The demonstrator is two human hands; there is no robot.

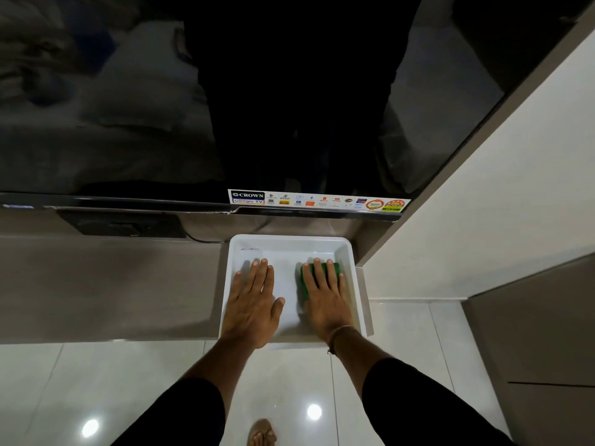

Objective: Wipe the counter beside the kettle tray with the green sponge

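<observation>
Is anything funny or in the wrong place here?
Yes. The green sponge is under the right hand inside the white tray, not on the counter beside it. The left hand lies flat in the tray too. No kettle shows.

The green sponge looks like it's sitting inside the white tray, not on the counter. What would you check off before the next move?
1. Green sponge under control: ok, the right hand lies flat on top of it.
2. Sponge on the counter: not ok, it is inside the white tray.
3. Tray steadied: ok, the left hand presses flat on its floor.
4. Counter left of the tray free to wipe: ok, its surface looks bare.
5. Kettle out of the way: cannot tell, none is in view.
6. Sponge wet or dry: cannot tell.
</observation>
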